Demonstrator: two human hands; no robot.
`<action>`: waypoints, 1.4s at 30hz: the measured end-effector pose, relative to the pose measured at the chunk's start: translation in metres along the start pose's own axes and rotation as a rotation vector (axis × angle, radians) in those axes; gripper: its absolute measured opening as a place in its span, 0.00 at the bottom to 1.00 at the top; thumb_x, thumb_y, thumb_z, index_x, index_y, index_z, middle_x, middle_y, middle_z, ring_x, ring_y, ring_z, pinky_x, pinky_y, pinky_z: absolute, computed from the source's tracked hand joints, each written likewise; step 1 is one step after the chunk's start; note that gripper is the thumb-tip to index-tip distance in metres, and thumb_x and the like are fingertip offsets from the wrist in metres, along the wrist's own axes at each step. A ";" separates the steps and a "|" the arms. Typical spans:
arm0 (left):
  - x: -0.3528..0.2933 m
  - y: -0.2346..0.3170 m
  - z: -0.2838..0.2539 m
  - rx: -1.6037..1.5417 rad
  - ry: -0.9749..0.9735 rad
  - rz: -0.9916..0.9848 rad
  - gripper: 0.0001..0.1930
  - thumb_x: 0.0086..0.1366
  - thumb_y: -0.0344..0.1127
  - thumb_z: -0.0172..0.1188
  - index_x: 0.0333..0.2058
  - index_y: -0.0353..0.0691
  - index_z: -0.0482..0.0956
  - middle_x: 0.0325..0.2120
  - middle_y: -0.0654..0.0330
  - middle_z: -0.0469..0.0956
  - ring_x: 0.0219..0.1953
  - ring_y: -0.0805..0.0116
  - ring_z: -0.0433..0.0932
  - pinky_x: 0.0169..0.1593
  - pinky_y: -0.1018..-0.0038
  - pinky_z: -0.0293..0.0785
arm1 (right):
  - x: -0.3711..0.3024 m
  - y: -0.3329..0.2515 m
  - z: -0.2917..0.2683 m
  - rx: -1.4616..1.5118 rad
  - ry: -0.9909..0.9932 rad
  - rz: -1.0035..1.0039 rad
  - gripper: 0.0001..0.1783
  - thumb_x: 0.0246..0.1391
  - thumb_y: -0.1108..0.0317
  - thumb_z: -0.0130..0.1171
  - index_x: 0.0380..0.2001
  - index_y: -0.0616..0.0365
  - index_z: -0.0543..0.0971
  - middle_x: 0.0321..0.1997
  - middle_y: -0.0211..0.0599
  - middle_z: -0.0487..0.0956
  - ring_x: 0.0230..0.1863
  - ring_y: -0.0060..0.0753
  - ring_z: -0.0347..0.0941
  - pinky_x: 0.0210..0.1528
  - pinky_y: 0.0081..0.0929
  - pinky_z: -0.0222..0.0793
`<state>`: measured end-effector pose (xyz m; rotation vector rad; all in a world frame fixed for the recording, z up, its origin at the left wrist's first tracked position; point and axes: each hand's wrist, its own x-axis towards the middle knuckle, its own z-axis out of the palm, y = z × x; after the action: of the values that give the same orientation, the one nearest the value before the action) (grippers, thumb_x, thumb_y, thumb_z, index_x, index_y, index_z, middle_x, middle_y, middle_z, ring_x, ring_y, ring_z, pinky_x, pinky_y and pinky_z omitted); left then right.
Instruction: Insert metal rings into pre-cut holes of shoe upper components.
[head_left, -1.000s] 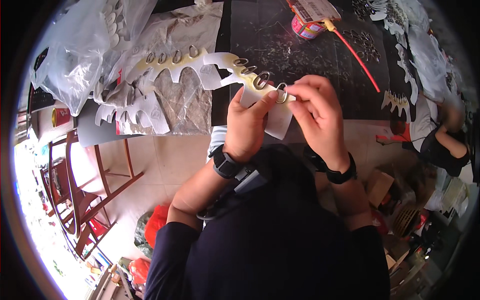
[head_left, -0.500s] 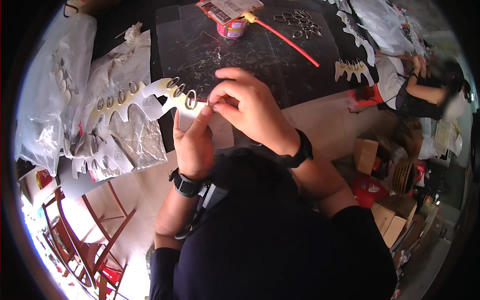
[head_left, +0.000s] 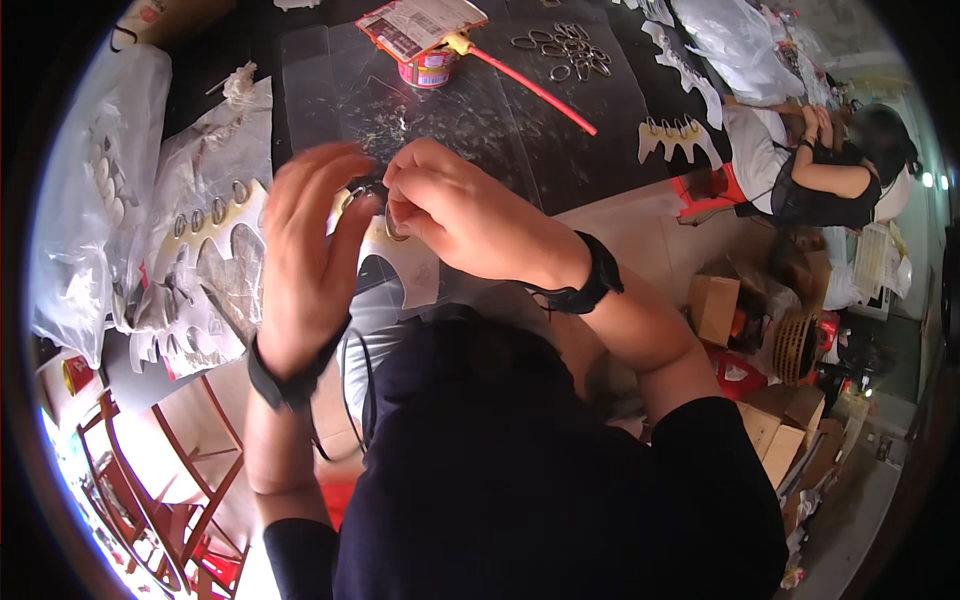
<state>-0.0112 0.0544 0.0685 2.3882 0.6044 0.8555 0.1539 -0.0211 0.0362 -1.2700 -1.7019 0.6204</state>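
Note:
My right hand [head_left: 465, 210] is pinched at the top edge of a white scalloped sheet piece [head_left: 405, 268] with a yellowish band, and an oval metal ring [head_left: 393, 230] shows at its fingertips. Opposite it, my left hand [head_left: 308, 245] has its thumb apart from its stretched, slightly blurred fingers. Between that thumb and the fingers, another metal ring [head_left: 350, 198] on the piece is partly visible. The hands hide much of the piece's upper edge. A similar piece with several rings [head_left: 218, 212] lies left of my left hand.
Loose metal rings [head_left: 568, 48] lie at the far side of the dark table. A pink tub [head_left: 426, 70] stands under a flat packet, beside a red stick [head_left: 535, 93]. Clear plastic bags [head_left: 85, 200] lie at left. Another person [head_left: 835, 170] sits at far right, near a finished-looking ringed piece [head_left: 680, 143].
My left hand has moved left and up, and its fingers have spread from the piece. My right hand has shifted slightly left. The view has shifted, and the piece hangs lower between the hands.

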 end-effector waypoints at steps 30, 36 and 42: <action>-0.038 0.025 0.049 -0.614 0.440 -0.586 0.04 0.57 0.26 0.59 0.31 0.32 0.75 0.24 0.62 0.76 0.26 0.80 0.73 0.28 0.81 0.71 | 0.004 -0.032 -0.005 -0.139 0.064 0.002 0.08 0.43 0.80 0.62 0.28 0.63 0.74 0.38 0.40 0.70 0.29 0.28 0.73 0.33 0.22 0.70; -0.042 0.026 0.033 -1.193 0.376 -0.803 0.03 0.59 0.26 0.58 0.31 0.34 0.74 0.26 0.62 0.76 0.26 0.81 0.73 0.26 0.83 0.68 | -0.006 -0.023 0.012 0.186 0.174 0.064 0.06 0.49 0.85 0.49 0.29 0.63 0.69 0.44 0.42 0.67 0.39 0.25 0.68 0.40 0.20 0.67; -0.048 0.023 0.037 -1.298 0.485 -0.831 0.06 0.56 0.26 0.60 0.30 0.33 0.72 0.28 0.61 0.76 0.25 0.82 0.72 0.27 0.84 0.68 | -0.021 -0.017 0.030 0.338 0.144 0.152 0.05 0.52 0.83 0.49 0.33 0.64 0.69 0.48 0.41 0.65 0.42 0.21 0.66 0.47 0.21 0.65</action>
<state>-0.0145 -0.0023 0.0362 0.6642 0.7744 0.9611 0.1215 -0.0428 0.0282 -1.1750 -1.3253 0.8464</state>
